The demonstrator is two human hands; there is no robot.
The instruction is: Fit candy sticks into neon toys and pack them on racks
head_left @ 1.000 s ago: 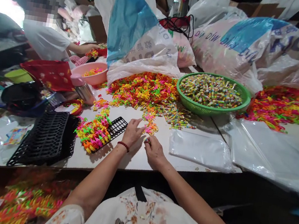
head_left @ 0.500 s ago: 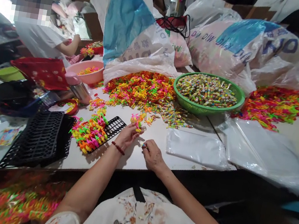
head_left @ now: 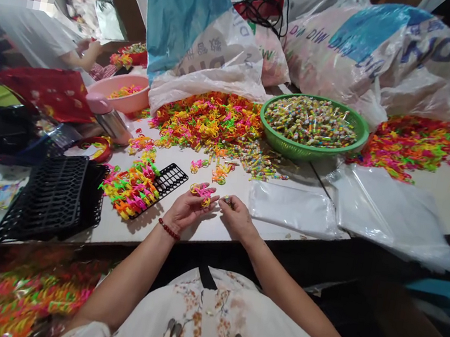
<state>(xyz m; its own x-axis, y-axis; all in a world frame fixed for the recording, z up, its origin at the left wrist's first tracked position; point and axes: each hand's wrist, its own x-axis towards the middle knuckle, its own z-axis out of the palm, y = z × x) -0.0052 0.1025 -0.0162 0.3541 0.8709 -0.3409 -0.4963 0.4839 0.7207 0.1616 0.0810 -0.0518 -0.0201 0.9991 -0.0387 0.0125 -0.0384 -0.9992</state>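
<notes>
My left hand (head_left: 188,208) lies palm up near the table's front edge, fingers curled round a few neon plastic ring pieces (head_left: 201,190). My right hand (head_left: 236,215) sits right beside it, fingertips pinched on a small candy tube (head_left: 227,199) that almost touches the rings. To the left lies a black grid rack (head_left: 171,178), most of it filled with finished coloured pieces (head_left: 130,192). Behind the hands spreads a heap of loose neon rings (head_left: 210,123) and scattered candy tubes (head_left: 262,166).
A green basket (head_left: 281,140) of candy tubes stands at the back right. Clear plastic bags (head_left: 291,208) lie right of my hands. Stacked black racks (head_left: 51,200) sit at the left, large sacks (head_left: 202,44) behind. Another person (head_left: 40,34) works at the far left by a pink bowl (head_left: 126,103).
My left hand picked ring pieces from the table and drew them back toward me, turning palm up. My right hand stayed put, now meeting the left.
</notes>
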